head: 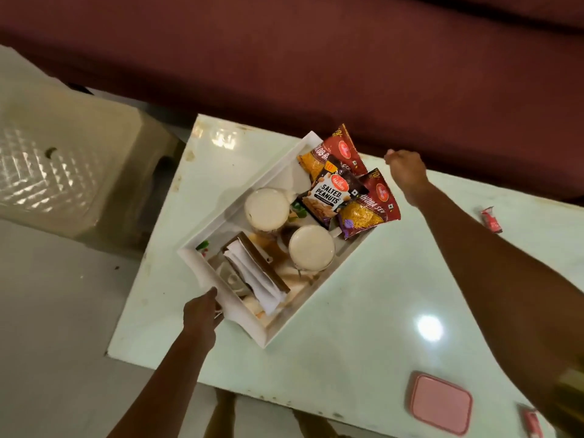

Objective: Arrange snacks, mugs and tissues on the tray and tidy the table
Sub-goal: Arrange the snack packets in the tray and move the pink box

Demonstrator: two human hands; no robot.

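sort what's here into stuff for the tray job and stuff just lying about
Job: white tray, salted peanuts packet, bhujia sev packet, two more snack packets, two mugs, tissue holder, left hand gripping the tray.
Lying about: pink container, two red sachets, plastic stool.

This is looking like a home living room. A long maroon sofa [316, 58] is running along the far side of a low, glossy pale table [347, 311]. A cream plastic stool [63, 172] is standing beside it on a smooth light floor [47, 343]. A white tray [202, 270] is sitting on the table, carrying shop-bought snack packets [328, 197] and two filled mugs [267, 208], and a pink lidded box [441, 403] is lying near the table's edge.
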